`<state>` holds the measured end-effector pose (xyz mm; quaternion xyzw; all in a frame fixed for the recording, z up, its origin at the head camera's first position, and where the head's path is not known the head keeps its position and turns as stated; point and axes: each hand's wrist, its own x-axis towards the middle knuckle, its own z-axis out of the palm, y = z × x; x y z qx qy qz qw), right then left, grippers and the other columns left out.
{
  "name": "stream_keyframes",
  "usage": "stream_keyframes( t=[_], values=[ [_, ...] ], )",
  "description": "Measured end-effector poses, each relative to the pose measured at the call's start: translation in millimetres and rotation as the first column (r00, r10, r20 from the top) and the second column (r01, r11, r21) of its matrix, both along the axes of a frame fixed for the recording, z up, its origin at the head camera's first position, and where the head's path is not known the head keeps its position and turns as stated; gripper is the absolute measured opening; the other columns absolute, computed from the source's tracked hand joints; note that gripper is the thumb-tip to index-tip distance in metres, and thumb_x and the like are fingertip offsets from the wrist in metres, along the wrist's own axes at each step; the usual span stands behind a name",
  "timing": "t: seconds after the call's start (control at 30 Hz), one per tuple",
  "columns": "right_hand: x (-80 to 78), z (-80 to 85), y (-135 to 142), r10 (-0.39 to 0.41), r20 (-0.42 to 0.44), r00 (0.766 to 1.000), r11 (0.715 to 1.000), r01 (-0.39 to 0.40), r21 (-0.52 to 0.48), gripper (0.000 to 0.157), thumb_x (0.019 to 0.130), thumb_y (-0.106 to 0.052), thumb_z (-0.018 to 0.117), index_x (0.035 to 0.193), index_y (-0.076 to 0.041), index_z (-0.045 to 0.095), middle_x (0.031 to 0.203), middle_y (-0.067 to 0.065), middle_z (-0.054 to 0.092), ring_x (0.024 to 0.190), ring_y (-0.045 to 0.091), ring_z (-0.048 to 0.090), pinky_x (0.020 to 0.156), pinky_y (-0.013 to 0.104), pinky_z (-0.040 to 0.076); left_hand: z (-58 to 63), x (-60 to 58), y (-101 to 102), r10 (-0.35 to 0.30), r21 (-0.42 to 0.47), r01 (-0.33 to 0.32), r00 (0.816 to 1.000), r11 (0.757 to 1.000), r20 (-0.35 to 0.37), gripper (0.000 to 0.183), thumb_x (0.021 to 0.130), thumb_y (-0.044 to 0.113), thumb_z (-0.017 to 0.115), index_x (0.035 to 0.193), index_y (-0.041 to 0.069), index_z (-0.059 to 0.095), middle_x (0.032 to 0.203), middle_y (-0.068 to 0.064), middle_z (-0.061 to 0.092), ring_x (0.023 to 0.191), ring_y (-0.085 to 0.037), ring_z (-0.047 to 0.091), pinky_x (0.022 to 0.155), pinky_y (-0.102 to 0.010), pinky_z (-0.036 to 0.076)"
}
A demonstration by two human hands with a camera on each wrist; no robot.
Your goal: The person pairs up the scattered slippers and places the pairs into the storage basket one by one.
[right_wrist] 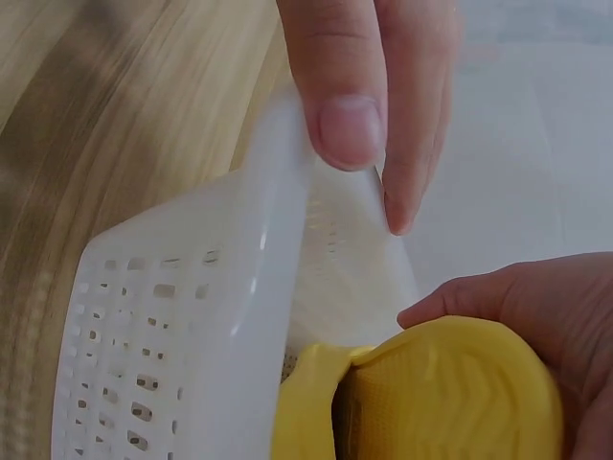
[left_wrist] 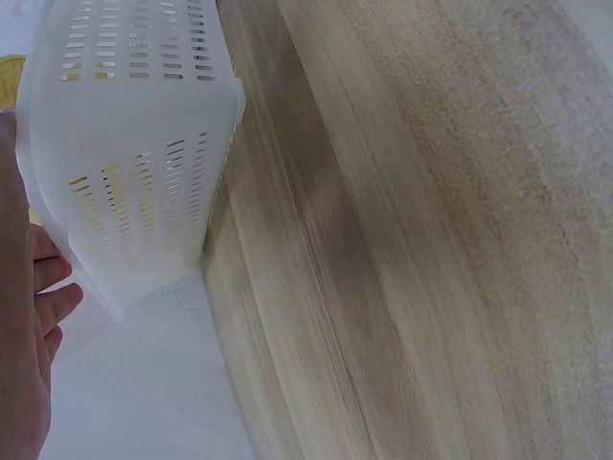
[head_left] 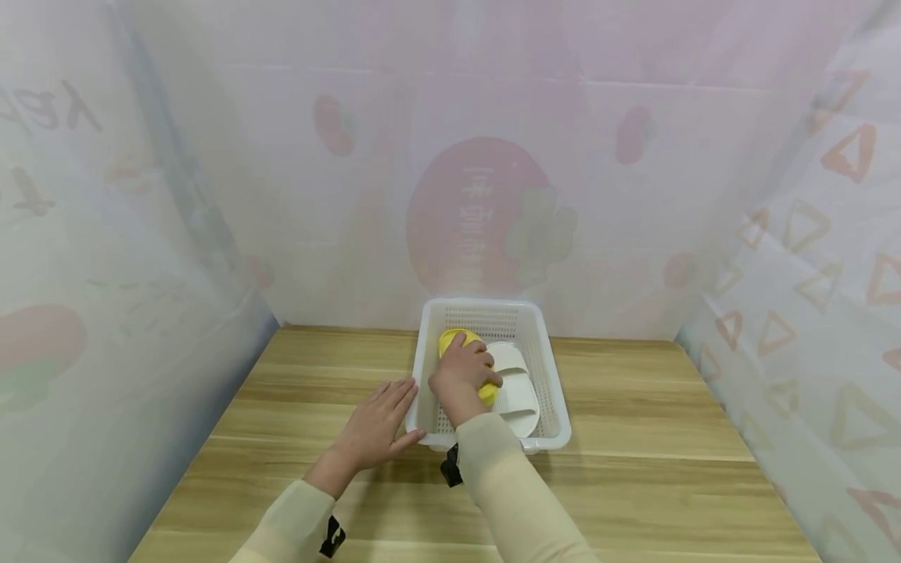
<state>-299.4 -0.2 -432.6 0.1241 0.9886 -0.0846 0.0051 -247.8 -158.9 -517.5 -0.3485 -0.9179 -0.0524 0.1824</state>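
Observation:
My right hand (head_left: 464, 371) reaches into the white basket (head_left: 556, 391) and grips a yellow slipper (right_wrist: 460, 383), which the hand largely covers from above. In the right wrist view the fingers of this hand (right_wrist: 565, 307) lie along the slipper's edge, and its ribbed surface shows. Beside it in the basket lie white slippers (head_left: 519, 387) with broad straps, one behind the other. My left hand (head_left: 376, 422) rests at the basket's left rim near the front corner, fingers straight and thumb over the front edge; the left wrist view shows its fingers (left_wrist: 57, 297) along the rim.
The perforated basket stands on a wood-grain table (head_left: 633, 438), close to the back wall sheet (head_left: 366, 234). Printed sheets also hang at the left and right. Black straps (head_left: 450, 467) show at both wrists.

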Motion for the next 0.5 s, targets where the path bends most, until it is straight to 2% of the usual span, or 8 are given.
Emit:
stream_keyframes(
  t=[0.5],
  values=[
    [1.7,-1.6,-0.3,0.048,0.010,0.999,0.998,-0.048,0.034,0.080,0.083,-0.039,0.070,0.148,-0.012,0.032,0.136,0.031,0.039,0.114,0.050,0.048,0.078,0.069,0.046,0.0,-1.9,0.9,0.013,-0.029,-0.013,1.000,0.999,0.006,0.075,0.097,0.055,0.044,0.143,-0.005,0.042,0.148,-0.019,0.040,0.136,-0.034,0.038,0.113,-0.046,0.025]
  ],
)
